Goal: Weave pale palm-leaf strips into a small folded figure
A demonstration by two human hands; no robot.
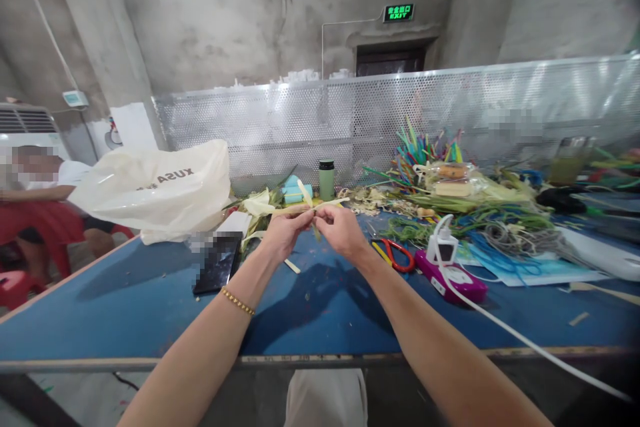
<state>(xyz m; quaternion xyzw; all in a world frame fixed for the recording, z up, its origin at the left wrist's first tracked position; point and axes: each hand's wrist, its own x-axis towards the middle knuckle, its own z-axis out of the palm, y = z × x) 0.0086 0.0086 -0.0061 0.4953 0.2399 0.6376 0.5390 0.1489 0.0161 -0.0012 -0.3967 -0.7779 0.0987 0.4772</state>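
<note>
My left hand and my right hand meet above the blue table, fingertips pinched together. Between them they hold a pale yellow-green leaf strip that runs out to the right and dips below the fingers. A gold bracelet sits on my left wrist. Both hands are closed on the strip. Just behind them lies a heap of pale leaves and a light blue object.
A black phone lies left of my hands, red-handled scissors to the right, then a purple power strip with a white charger and cable. A cream plastic bag, a green flask, coloured strips and green grass piles stand behind. A person sits far left.
</note>
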